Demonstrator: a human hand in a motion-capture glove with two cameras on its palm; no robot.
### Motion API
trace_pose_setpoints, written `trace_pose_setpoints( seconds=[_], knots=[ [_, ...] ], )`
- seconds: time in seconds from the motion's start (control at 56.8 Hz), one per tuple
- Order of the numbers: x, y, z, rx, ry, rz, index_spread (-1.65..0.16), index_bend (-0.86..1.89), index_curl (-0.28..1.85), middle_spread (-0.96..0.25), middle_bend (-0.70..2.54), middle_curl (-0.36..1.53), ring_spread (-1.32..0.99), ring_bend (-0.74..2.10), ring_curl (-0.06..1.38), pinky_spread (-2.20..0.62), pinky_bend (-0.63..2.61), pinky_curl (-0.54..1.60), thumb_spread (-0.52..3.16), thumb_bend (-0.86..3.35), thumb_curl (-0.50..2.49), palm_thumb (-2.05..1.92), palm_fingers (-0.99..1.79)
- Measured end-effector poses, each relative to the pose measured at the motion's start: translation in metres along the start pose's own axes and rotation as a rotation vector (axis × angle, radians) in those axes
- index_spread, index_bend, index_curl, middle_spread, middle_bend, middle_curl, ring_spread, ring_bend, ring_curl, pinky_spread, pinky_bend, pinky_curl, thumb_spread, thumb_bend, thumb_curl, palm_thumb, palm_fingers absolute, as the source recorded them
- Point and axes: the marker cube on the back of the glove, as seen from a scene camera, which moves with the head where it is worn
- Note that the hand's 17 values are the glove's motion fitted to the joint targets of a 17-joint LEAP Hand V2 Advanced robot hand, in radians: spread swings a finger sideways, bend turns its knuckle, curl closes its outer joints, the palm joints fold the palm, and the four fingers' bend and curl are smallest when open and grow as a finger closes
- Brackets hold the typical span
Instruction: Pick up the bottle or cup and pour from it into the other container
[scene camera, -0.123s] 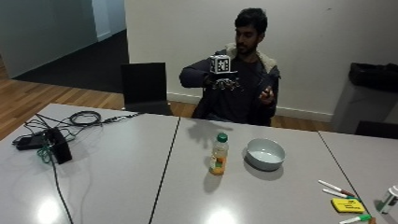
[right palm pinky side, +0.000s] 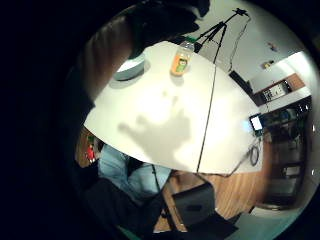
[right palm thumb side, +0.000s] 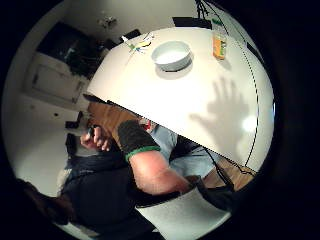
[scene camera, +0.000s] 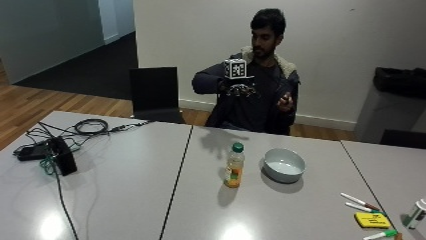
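Bottle (scene camera: 233, 172) is standing capped on the table (scene camera: 133, 190) just beside the bowl (scene camera: 284, 165), untouched, while we are holding our gloved right hand (scene camera: 239, 90) raised well above it, fingers spread, nothing gripped, so pickup is not yet begun.

One clear plastic bottle of orange liquid with a green cap (scene camera: 233, 165) and one pale round bowl (scene camera: 284, 164) — both well below the raised gloved right hand (scene camera: 239, 90). Farther out: three markers (scene camera: 359, 201), one yellow rectangular block (scene camera: 371, 220), one black chair (scene camera: 155, 94) — and one black box-shaped device with cables (scene camera: 58, 155).
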Motion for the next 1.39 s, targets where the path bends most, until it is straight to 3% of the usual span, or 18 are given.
trace_pose_setpoints(
  seconds=[0.053,0.106,0.282,0.423,0.476,0.529,0.617,0.687,0.793,0.899,1.004,1.128,1.392],
  knots=[
    [0.006,0.009,-0.003,-0.087,0.0,-0.171,-0.36,0.16,0.13,0.05,0.32,0.15,0.16,0.19,0.07,0.28,0.5,0.15,0.73,0.04,0.16,0.22,0.25],
    [0.008,0.009,-0.003,-0.093,0.004,-0.238,-0.38,0.15,0.14,0.05,0.32,0.17,0.18,0.2,0.08,0.3,0.51,0.16,0.78,0.02,0.18,0.23,0.24],
    [0.002,0.032,-0.003,-0.101,0.006,-0.209,-0.41,0.15,0.18,0.06,0.31,0.22,0.2,0.2,0.12,0.35,0.53,0.19,0.87,-0.03,0.24,0.24,0.22],
    [0.008,0.015,-0.005,-0.098,0.021,-0.201,-0.42,0.15,0.2,0.06,0.31,0.25,0.21,0.2,0.14,0.36,0.53,0.2,0.89,-0.03,0.28,0.23,0.2],
    [0.012,0.006,-0.004,-0.051,0.029,-0.14,-0.42,0.15,0.21,0.06,0.31,0.26,0.21,0.2,0.15,0.36,0.54,0.2,0.89,-0.03,0.28,0.23,0.2],
    [0.018,-0.008,-0.002,0.046,0.03,0.049,-0.42,0.15,0.22,0.06,0.31,0.27,0.21,0.2,0.16,0.37,0.54,0.21,0.9,-0.03,0.29,0.23,0.2],
    [0.044,-0.01,-0.006,-0.051,-0.005,-0.02,-0.42,0.15,0.22,0.06,0.31,0.28,0.21,0.2,0.17,0.37,0.54,0.21,0.89,-0.03,0.31,0.22,0.19],
    [0.062,-0.046,0.001,0.104,-0.056,0.195,-0.42,0.15,0.23,0.06,0.3,0.29,0.21,0.19,0.18,0.37,0.55,0.22,0.88,-0.03,0.31,0.23,0.18],
    [0.104,-0.069,0.008,0.032,-0.18,0.008,-0.41,0.14,0.23,0.07,0.3,0.3,0.21,0.18,0.18,0.37,0.58,0.23,0.86,-0.03,0.33,0.24,0.14],
    [0.128,-0.115,0.03,0.235,-0.352,0.135,-0.41,0.14,0.23,0.08,0.3,0.3,0.21,0.18,0.18,0.37,0.61,0.25,0.83,-0.02,0.35,0.29,0.11],
    [0.155,-0.128,0.055,0.151,-0.447,0.036,-0.4,0.16,0.24,0.08,0.3,0.31,0.22,0.18,0.19,0.37,0.61,0.25,0.81,-0.03,0.36,0.33,0.11],
    [0.159,-0.157,0.079,0.131,-0.517,0.226,-0.4,0.16,0.25,0.08,0.3,0.31,0.22,0.18,0.19,0.38,0.62,0.25,0.8,-0.03,0.37,0.36,0.1],
    [0.164,-0.213,0.134,0.025,-0.733,0.209,-0.37,0.14,0.23,0.1,0.29,0.32,0.23,0.2,0.21,0.38,0.65,0.26,0.79,-0.04,0.37,0.38,0.01]
  ],
)
